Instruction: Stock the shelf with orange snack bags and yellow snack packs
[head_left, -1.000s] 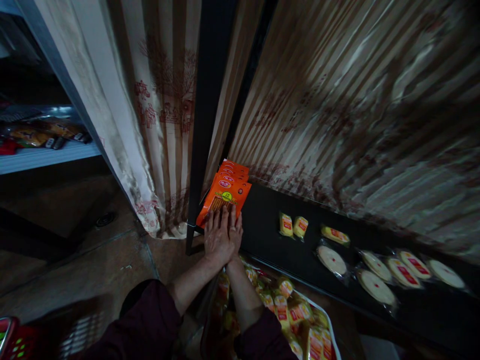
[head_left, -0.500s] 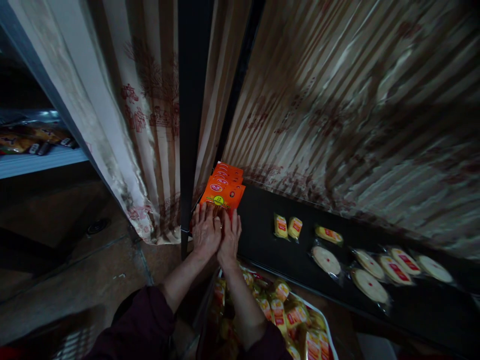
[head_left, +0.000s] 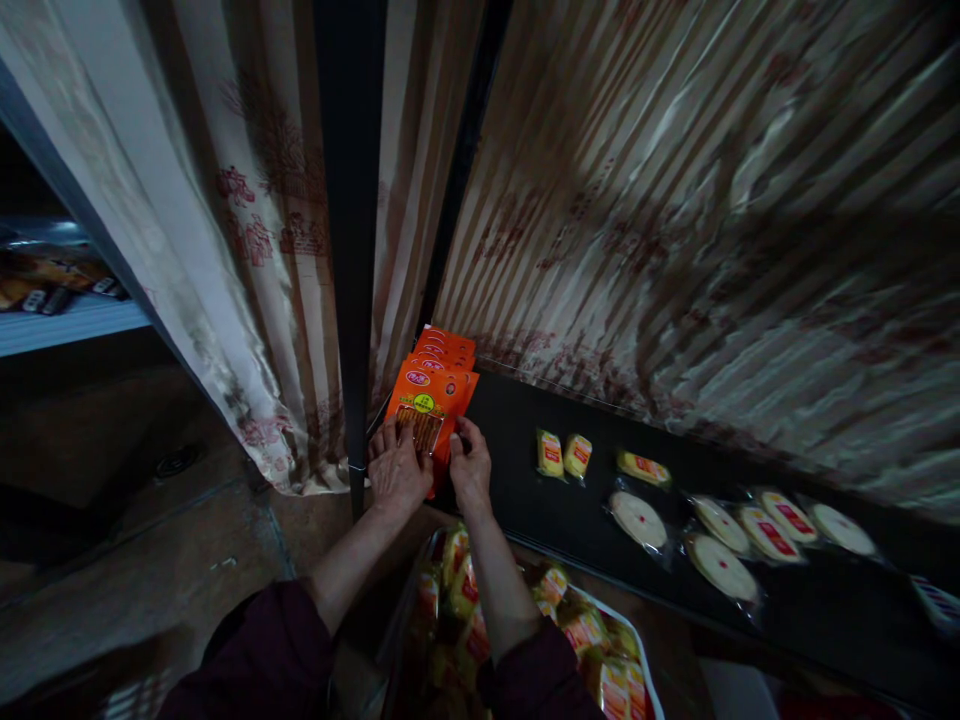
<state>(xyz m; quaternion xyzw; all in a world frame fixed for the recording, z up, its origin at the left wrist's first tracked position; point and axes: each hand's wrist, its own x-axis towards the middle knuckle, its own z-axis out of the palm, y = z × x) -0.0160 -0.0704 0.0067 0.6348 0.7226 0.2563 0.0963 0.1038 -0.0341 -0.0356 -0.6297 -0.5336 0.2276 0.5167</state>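
Several orange snack packets [head_left: 433,390] lie overlapped in a row at the left end of the black shelf [head_left: 517,400], beside the dark post. The front packet has a see-through window with brown strips inside. My left hand [head_left: 397,468] rests on this packet's lower left part, fingers stretched out and spread. At the packet's right edge is my right hand [head_left: 471,465], its fingers bent and apart from the thumb, touching or nearly touching the edge. I see nothing held in either hand.
Wrapped yellow cakes [head_left: 564,455] and flat round pale cakes [head_left: 718,565] lie along the shelf. Below stands a white-rimmed crate [head_left: 641,640] full of wrapped cakes. A dark post [head_left: 349,250] and a printed curtain [head_left: 637,200] bound the shelf at left and back.
My hands have moved apart, the right one to the packet's right edge. More of the front packet and its window now shows. The view has shifted slightly right.
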